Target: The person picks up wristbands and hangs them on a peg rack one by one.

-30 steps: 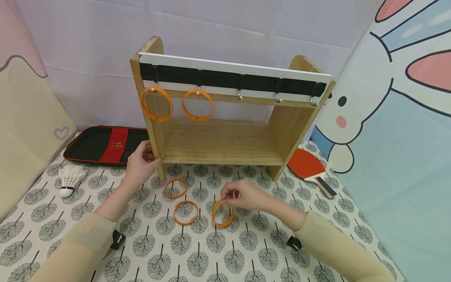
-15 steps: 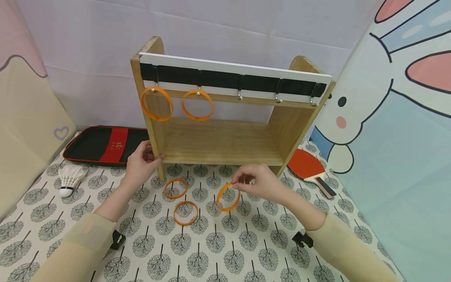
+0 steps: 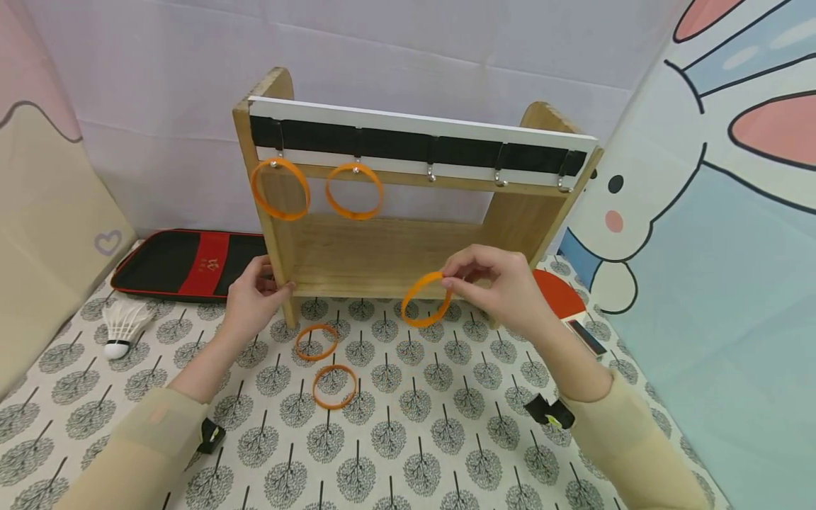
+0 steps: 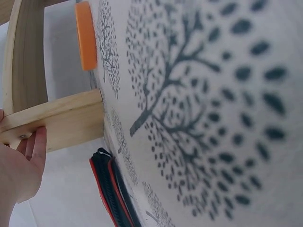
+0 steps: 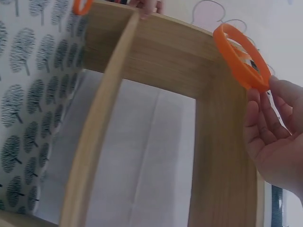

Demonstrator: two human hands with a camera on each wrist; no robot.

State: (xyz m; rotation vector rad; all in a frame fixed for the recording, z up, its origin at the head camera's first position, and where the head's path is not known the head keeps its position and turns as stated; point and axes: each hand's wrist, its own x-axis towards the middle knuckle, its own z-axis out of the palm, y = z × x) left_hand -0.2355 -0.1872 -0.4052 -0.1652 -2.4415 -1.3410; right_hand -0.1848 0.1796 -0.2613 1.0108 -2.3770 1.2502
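Observation:
My right hand (image 3: 500,287) pinches an orange ring (image 3: 421,324) between thumb and fingers, in the air before the lower board of the wooden shelf (image 3: 382,287). In the right wrist view the held ring (image 5: 229,54) hangs off the fingertips. My left hand (image 3: 251,301) grips the shelf's left side panel near its foot; the left wrist view has its fingers (image 4: 39,142) against the wood. Two orange rings hang on the leftmost hooks, the first ring (image 3: 283,216) and the second ring (image 3: 357,216). Further right, a hook (image 3: 431,172) and two more are bare.
Two orange rings lie on the tree-print cloth, a farther ring (image 3: 316,327) and a nearer ring (image 3: 330,407). Left are a black-and-red case (image 3: 210,262) and a shuttlecock (image 3: 124,326). A red table tennis bat (image 3: 557,294) lies right, partly behind my right hand and arm.
My right hand has lifted the orange ring off the cloth and carried it up and rightward to the shelf's lower board. My left hand stays on the side panel.

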